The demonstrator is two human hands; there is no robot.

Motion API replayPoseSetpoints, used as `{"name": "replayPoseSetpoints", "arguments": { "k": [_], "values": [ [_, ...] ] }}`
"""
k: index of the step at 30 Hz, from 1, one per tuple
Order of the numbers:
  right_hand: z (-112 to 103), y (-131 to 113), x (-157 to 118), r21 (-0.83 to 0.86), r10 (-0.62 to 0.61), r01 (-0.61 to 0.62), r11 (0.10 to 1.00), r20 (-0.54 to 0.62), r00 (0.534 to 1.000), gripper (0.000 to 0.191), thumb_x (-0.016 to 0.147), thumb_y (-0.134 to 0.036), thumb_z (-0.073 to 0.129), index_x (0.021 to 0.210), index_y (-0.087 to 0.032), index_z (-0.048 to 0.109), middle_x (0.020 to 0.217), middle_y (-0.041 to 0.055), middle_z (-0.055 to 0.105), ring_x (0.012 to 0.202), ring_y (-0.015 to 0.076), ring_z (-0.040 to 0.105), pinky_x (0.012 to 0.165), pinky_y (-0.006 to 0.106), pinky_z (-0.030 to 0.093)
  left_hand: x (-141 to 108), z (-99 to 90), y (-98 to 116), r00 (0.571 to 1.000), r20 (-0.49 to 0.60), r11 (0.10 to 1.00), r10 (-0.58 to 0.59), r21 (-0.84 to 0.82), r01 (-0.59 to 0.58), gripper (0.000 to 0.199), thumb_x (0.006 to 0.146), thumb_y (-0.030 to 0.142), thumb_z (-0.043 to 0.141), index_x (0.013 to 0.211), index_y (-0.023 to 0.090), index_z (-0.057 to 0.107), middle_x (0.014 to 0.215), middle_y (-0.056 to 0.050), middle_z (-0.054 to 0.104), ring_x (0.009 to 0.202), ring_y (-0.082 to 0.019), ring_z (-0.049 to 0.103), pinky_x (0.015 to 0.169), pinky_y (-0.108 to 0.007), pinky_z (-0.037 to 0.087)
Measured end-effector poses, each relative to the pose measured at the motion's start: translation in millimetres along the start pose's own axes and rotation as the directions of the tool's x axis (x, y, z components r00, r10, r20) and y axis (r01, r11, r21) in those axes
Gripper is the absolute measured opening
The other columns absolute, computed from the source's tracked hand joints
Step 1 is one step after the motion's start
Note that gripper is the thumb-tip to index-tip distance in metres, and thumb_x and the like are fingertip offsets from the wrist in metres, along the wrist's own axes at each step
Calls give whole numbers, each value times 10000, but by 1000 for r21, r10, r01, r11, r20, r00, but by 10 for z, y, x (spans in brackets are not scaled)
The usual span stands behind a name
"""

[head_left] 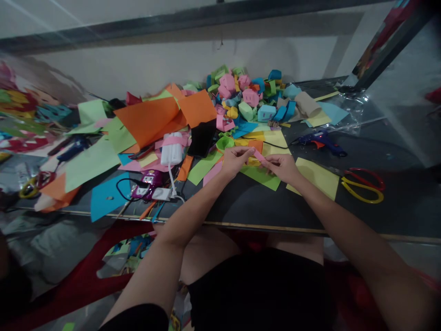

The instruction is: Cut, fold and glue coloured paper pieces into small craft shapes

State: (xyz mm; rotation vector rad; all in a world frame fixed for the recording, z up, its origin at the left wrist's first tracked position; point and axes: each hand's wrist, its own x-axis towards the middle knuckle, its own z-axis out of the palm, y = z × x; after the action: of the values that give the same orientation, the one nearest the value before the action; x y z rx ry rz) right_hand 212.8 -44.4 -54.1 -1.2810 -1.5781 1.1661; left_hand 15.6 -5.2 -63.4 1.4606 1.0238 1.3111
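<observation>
Between my two hands a small strip of pink paper (pixel 259 156) is stretched out. The fingertips of my left hand (pixel 237 160) pinch its left end, and my right hand (pixel 281 166) pinches its right end. Beneath them lie a green paper sheet (pixel 263 178) and small orange and yellow paper pieces. Left of my left hand sits a green paper ring (pixel 224 143). To the right of my right hand a yellow paper sheet (pixel 319 180) rests on the dark table (pixel 406 202).
Folded paper pieces (pixel 250 97) heap up against the wall. Right of my hands are a blue glue gun (pixel 322 141) and scissors (pixel 363 186) with red and yellow handles. On the left are a black phone (pixel 202 139), a white power bank (pixel 172 149), a purple power strip (pixel 149 185) and orange sheets (pixel 148 118).
</observation>
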Motion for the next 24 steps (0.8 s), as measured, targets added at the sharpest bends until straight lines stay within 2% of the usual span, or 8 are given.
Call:
{"name": "replayPoseSetpoints", "arguments": {
  "k": [3, 6, 9, 10, 12, 16, 20, 24],
  "values": [
    [1, 20, 19, -6, 8, -9, 1000, -53, 999, 531, 718, -686, 754, 831, -170, 795, 773, 102, 787, 515, 141, 656, 486, 263, 503, 24, -33, -60, 990, 26, 971, 136, 194, -138, 366, 847, 506, 743, 987, 172, 801, 906, -90, 794, 585, -89, 604, 531, -205, 473],
    [-1, 37, 35, -9, 7, -7, 1000, -87, 996, 505, 712, -672, 760, 799, -175, 787, 737, 93, 774, 513, 148, 655, 488, 273, 504, 54, -84, -88, 931, 114, 826, 348, 432, -362, 347, 941, 416, 653, 1215, 219, 737, 1245, -130, 750, 859, -159, 721, 733, -277, 569],
    [-1, 37, 37, -20, -12, 10, 1000, -95, 995, 484, 711, -657, 765, 802, -181, 787, 739, 84, 774, 519, 157, 653, 509, 292, 521, 80, -122, -91, 822, 267, 588, 503, 591, -552, 287, 1001, 345, 563, 1200, 225, 732, 1331, -141, 707, 1181, -238, 687, 967, -401, 549],
    [0, 32, 36, -22, -14, 12, 1000, -93, 996, 484, 713, -658, 765, 804, -183, 786, 741, 81, 775, 524, 161, 655, 516, 297, 526, 86, -128, -91, 795, 307, 527, 523, 617, -585, 278, 1015, 332, 538, 1175, 223, 737, 1320, -140, 712, 1221, -246, 672, 999, -421, 533],
    [-1, 19, 34, -22, -17, 15, 1000, -90, 996, 505, 713, -680, 760, 816, -186, 784, 732, 76, 773, 525, 166, 653, 515, 300, 527, 93, -134, -92, 770, 354, 457, 531, 645, -612, 281, 1033, 320, 502, 1148, 216, 737, 1268, -136, 734, 1211, -241, 679, 1007, -422, 522],
    [-8, -20, 37, 67, -3, 10, 998, -111, 994, 649, 687, -803, 714, 898, -192, 779, 780, 82, 781, 518, 167, 647, 471, 290, 493, 102, -141, -106, 763, 385, 437, 520, 647, -625, 265, 1033, 333, 515, 1107, 207, 736, 1206, -131, 753, 1170, -237, 696, 999, -413, 519],
    [-22, -46, 46, 240, 59, -34, 970, -98, 993, 784, 637, -948, 595, 864, -214, 747, 801, 90, 781, 546, 187, 672, 470, 297, 485, 108, -152, -137, 754, 380, 453, 535, 624, -636, 262, 1029, 342, 530, 1083, 201, 744, 1184, -136, 758, 1137, -235, 705, 988, -411, 525],
    [-36, -45, 50, 279, 47, -22, 960, -83, 995, 818, 666, -977, 515, 854, -209, 723, 738, 97, 756, 557, 197, 678, 478, 298, 488, 90, -154, -177, 760, 325, 462, 564, 638, -616, 303, 1028, 385, 534, 1061, 184, 758, 1026, -127, 788, 976, -220, 739, 877, -364, 551]
  ]
}}
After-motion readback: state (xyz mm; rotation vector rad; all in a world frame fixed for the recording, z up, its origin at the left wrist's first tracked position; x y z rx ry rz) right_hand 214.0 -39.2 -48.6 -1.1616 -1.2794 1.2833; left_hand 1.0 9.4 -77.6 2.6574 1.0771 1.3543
